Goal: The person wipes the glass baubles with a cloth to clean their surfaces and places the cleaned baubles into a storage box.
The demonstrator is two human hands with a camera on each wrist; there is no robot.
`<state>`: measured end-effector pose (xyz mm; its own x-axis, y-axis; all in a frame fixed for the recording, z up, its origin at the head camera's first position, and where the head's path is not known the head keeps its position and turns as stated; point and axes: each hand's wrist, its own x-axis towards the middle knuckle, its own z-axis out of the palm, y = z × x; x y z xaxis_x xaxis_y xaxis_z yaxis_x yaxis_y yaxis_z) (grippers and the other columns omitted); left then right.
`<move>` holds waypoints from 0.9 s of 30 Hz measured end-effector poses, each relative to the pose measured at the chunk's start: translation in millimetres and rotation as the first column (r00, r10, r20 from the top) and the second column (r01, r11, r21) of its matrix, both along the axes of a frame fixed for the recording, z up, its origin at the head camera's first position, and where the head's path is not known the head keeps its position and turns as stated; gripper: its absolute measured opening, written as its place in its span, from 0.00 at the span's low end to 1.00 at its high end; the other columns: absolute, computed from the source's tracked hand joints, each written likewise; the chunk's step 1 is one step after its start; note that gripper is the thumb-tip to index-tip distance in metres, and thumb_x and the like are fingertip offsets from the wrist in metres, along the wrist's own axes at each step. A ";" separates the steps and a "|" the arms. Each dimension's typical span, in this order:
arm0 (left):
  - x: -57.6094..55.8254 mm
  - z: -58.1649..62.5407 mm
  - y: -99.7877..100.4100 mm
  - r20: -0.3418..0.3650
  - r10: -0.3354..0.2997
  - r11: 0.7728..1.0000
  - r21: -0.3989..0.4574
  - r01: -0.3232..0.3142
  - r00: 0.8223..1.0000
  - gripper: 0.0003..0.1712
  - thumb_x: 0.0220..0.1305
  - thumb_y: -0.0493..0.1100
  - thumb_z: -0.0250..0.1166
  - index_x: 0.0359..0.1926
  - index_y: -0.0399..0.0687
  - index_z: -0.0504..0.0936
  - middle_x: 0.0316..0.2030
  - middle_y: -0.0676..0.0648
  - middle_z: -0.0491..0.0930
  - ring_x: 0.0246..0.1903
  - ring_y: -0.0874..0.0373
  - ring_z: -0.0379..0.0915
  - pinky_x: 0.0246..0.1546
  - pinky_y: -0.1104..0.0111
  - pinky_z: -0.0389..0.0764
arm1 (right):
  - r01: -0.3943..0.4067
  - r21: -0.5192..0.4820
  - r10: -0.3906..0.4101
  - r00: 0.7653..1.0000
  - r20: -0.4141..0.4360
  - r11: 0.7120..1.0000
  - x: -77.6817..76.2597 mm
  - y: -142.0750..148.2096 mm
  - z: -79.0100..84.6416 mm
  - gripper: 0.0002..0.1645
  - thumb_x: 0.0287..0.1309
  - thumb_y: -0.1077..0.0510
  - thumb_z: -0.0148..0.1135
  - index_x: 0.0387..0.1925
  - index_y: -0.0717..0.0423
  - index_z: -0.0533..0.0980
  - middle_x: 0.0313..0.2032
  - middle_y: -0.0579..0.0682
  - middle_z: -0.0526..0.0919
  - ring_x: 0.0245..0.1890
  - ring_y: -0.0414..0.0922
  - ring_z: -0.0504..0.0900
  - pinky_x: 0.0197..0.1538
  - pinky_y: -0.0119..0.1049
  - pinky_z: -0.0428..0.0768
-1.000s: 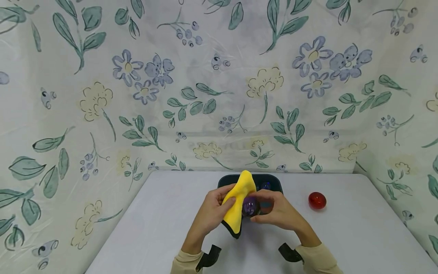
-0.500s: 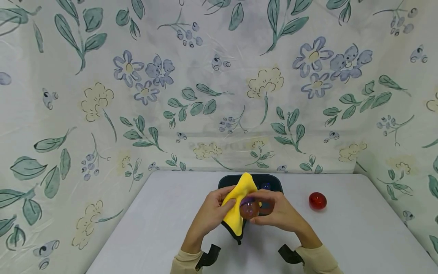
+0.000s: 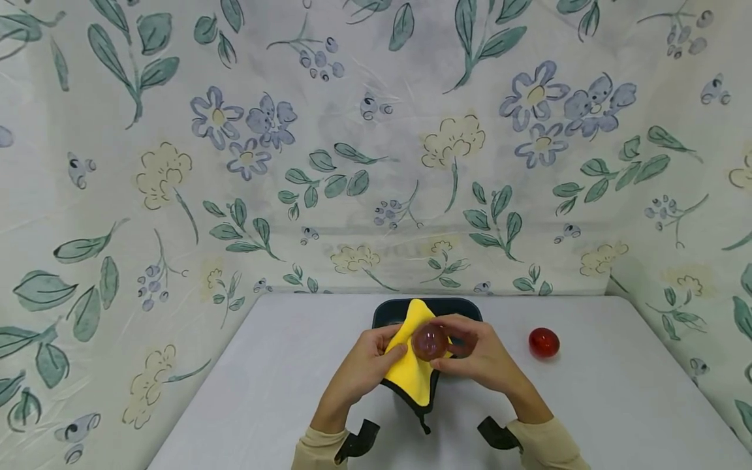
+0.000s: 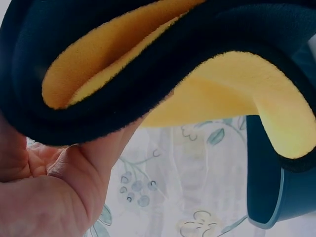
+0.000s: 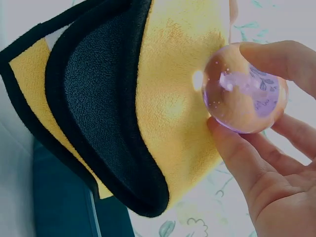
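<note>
My left hand (image 3: 369,365) grips a folded cloth (image 3: 411,378), yellow on one face and dark with a black border on the other. In the left wrist view the cloth (image 4: 197,96) drapes in loose folds above the palm. A clear, purple-tinted ball (image 3: 429,341) is pinched between the thumb and fingers of my right hand (image 3: 484,356). The right wrist view shows this glassy ball (image 5: 244,89) up against the yellow face of the cloth (image 5: 177,98). Both hands are raised in front of a dark tray (image 3: 464,305), hiding much of it.
A shiny red ball (image 3: 544,343) lies on the white table (image 3: 617,391) to the right of the tray. Behind the table hangs a floral-patterned sheet (image 3: 376,196), which also runs along both sides.
The purple-tinted ball has turned in my right hand and risen slightly, and now overlaps the cloth more. The cloth has spread wider, its lower corner hanging further down and to the right.
</note>
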<state>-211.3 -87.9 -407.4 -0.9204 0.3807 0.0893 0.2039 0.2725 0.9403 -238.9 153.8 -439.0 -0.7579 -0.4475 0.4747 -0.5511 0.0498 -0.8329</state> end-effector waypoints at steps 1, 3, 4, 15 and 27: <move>-0.1 0.1 0.0 0.000 0.000 1.000 -0.001 0.000 1.000 0.27 0.76 0.41 0.58 0.71 0.34 0.71 0.43 0.36 0.86 0.33 0.58 0.84 0.38 0.70 0.88 | 0.004 -0.001 -0.004 1.000 0.002 1.000 -0.5 0.0 0.1 0.34 0.53 0.63 0.77 0.63 0.54 0.78 0.58 0.58 0.82 0.52 0.44 0.86 0.55 0.39 0.87; -0.3 0.1 0.1 0.002 -0.003 1.000 -0.002 0.003 1.000 0.27 0.76 0.41 0.58 0.71 0.34 0.71 0.44 0.36 0.86 0.34 0.58 0.84 0.38 0.70 0.88 | 0.022 0.004 -0.022 1.000 0.005 1.000 -1.3 0.1 -0.1 0.33 0.54 0.63 0.77 0.63 0.54 0.79 0.58 0.58 0.82 0.52 0.46 0.86 0.55 0.38 0.87; -0.3 0.2 0.1 0.005 -0.005 1.000 -0.002 0.005 1.000 0.27 0.76 0.41 0.58 0.71 0.34 0.71 0.44 0.36 0.86 0.34 0.58 0.84 0.39 0.70 0.88 | 0.029 0.008 -0.029 1.000 0.008 1.000 -1.7 0.2 -0.3 0.33 0.54 0.62 0.77 0.63 0.54 0.79 0.58 0.58 0.82 0.53 0.47 0.86 0.55 0.38 0.87; 0.0 1.0 2.9 0.038 -0.042 0.998 0.038 0.040 0.998 0.28 0.76 0.39 0.58 0.73 0.34 0.69 0.47 0.33 0.87 0.36 0.59 0.86 0.39 0.70 0.88 | 0.106 -0.004 -0.106 0.994 0.021 0.994 -5.9 2.5 -1.0 0.32 0.53 0.62 0.78 0.61 0.55 0.79 0.58 0.58 0.81 0.55 0.56 0.87 0.54 0.39 0.88; 1.2 5.8 5.7 0.050 0.016 1.000 0.016 -0.016 0.999 0.29 0.75 0.40 0.60 0.72 0.33 0.69 0.47 0.35 0.87 0.36 0.57 0.86 0.42 0.64 0.90 | 0.151 0.070 -0.149 0.988 -0.026 0.986 -13.5 8.9 -3.0 0.35 0.53 0.58 0.79 0.63 0.54 0.79 0.58 0.52 0.85 0.55 0.44 0.83 0.58 0.34 0.85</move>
